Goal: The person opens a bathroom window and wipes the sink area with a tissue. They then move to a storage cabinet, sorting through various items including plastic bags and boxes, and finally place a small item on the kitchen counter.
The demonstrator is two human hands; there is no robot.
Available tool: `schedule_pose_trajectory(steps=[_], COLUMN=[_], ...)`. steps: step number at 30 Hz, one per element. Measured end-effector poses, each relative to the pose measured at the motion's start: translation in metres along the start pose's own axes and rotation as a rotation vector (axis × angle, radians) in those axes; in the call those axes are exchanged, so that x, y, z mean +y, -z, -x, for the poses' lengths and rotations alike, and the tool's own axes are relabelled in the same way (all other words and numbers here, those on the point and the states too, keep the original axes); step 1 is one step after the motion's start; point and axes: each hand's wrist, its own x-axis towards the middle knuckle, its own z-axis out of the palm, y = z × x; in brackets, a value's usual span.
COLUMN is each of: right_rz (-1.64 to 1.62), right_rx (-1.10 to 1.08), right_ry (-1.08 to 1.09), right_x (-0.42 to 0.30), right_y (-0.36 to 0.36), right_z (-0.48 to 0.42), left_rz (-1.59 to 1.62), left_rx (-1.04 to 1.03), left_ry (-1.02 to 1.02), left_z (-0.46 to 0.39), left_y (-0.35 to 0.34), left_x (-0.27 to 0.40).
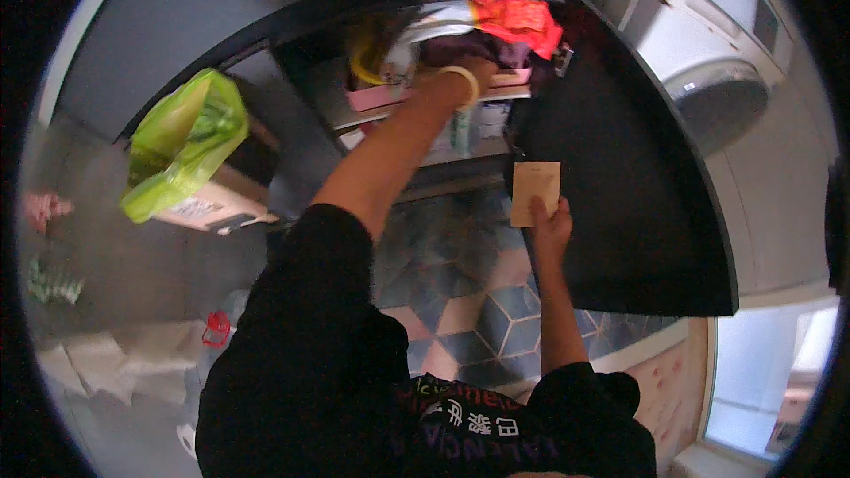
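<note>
My left hand [478, 73], with a pale bangle at its wrist, reaches into a dark cabinet among items on the upper shelf. Its fingers are blurred, so what they hold cannot be told. A pink box [368, 97], a red plastic bag [521, 23], a white bag [441, 18] and dark purple material lie around it. In my right hand [551, 219] a small tan paper packet [535, 186] is held upright, thumb over its face, beside the open black cabinet door [617, 166]. Below the shelf edge are white items [493, 118].
A pinkish box [212, 202] with a green plastic bag [186, 146] stands left of the cabinet. The black door swings out on the right, before a white front-loading washing machine [710, 79]. Patterned tiles [465, 312] cover the floor. A red object [216, 329] is at the lower left.
</note>
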Motion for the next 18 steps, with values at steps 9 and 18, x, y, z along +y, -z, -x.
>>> schedule_pose_trajectory(steps=[9, 18], right_rz=[-0.568, -0.232], right_rx=[-0.081, -0.35], right_ry=[-0.242, -0.185], right_x=[-0.052, -0.035], right_y=[-0.016, -0.053], right_z=[-0.009, -0.017], left_rz=[0.906, 2.253], left_rx=[0.535, -0.021], left_ry=[-0.038, 0.057], left_z=[0.085, 0.133], left_y=[-0.012, -0.048], left_x=[0.036, 0.06])
